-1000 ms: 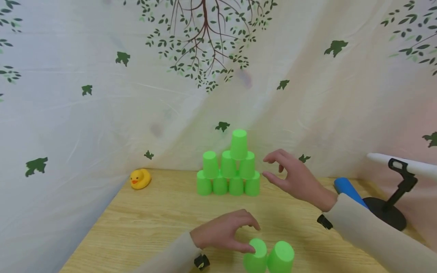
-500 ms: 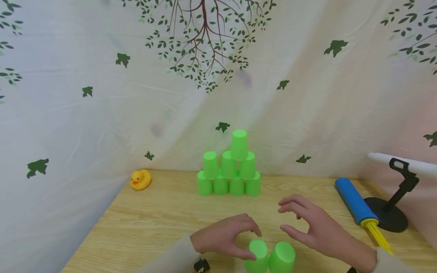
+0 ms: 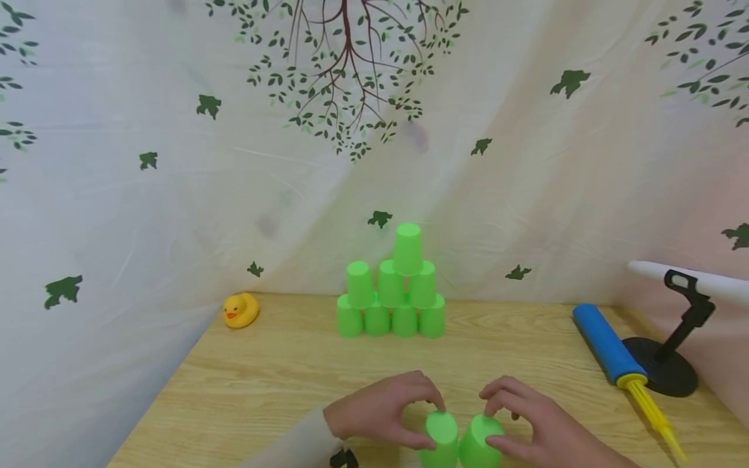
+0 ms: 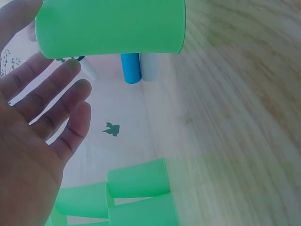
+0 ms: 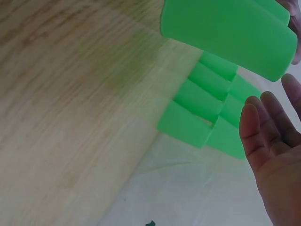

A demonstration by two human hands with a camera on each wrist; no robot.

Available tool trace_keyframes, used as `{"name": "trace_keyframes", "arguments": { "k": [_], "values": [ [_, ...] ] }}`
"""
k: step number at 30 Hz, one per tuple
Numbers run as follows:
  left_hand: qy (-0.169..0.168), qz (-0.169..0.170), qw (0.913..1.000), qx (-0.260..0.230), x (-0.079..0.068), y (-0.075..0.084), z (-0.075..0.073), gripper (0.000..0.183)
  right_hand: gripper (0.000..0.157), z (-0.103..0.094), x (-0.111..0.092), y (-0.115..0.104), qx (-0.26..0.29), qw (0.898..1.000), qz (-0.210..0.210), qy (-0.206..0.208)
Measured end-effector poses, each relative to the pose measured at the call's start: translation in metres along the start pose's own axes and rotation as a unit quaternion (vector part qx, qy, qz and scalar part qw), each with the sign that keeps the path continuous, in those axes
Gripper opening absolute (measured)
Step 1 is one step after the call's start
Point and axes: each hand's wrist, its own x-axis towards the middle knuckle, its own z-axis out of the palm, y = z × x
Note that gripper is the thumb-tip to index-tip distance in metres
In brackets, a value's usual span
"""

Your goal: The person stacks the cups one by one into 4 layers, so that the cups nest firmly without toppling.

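Two green cups stand upside down side by side near the front of the table. At the left cup, my left hand pinches the top end between thumb and index finger. The other fingers spread apart beside it in the left wrist view. My right hand has its thumb and index finger at the top of the right cup, its other fingers loosely bent. Farther back, a pyramid of upside-down green cups rises in three levels, with a single cup on top.
A yellow rubber duck sits at the table's back left. To the right lie a blue pump with a yellow end and a black stand bearing a white rod. A patterned white cloth hangs behind the table.
My right hand has come down from beside the pyramid to the right front cup. The left index finger has lowered onto the left cup. The pyramid stays as it was.
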Motion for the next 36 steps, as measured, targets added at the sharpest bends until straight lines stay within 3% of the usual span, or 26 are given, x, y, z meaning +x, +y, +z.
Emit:
{"name": "trace_keyframes", "arguments": {
  "k": [6,15,23,36],
  "values": [
    [-0.002,0.001,1.0000,-0.010,0.000,0.001,0.001,0.040,0.014,0.001,-0.004,0.004,0.043,0.998,0.033,-0.040],
    [0.001,-0.009,0.9999,-0.012,0.002,0.002,0.005,0.038,0.024,0.003,-0.009,0.010,0.054,0.997,0.029,-0.043],
    [0.016,-0.002,0.9999,0.005,0.001,0.002,0.008,0.037,0.023,0.005,-0.012,0.008,0.080,0.995,0.032,-0.045],
    [0.065,-0.014,0.9977,-0.008,-0.006,0.001,0.003,0.038,0.025,0.006,-0.013,0.005,0.033,0.999,0.020,-0.006]
  ]
}}
